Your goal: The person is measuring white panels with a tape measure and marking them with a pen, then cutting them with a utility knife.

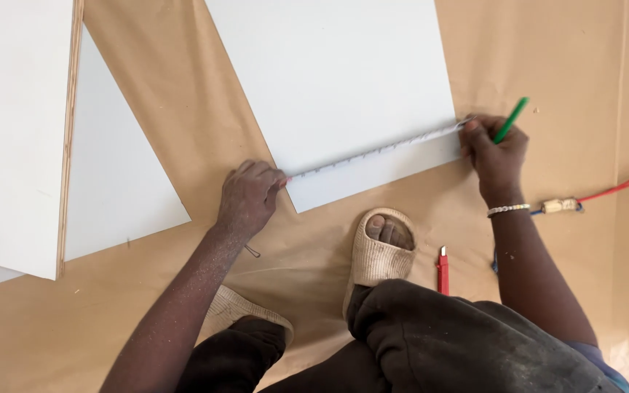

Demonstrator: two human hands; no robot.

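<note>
A: Biggest first, what lies under the hands?

B: Brown kraft paper sheet point(183, 124) covers the floor; on it rests a flat white rectangular board point(343, 80), its near edge slanting up toward the right

A: And the narrow silver measuring tape point(380, 151)?

B: Stretched just inside that near edge, its long axis along the same slant. The left hand point(249, 198) pinches the low end at the board's left corner, fingers curled tight. The right hand point(496, 154) pins the high end at the right edge, fingers pressed around a slim green pencil point(511, 120) tilted up and away

A: Which hand is nearer the mark?

B: The right; the pencil tip sits beside the tape's end
</note>
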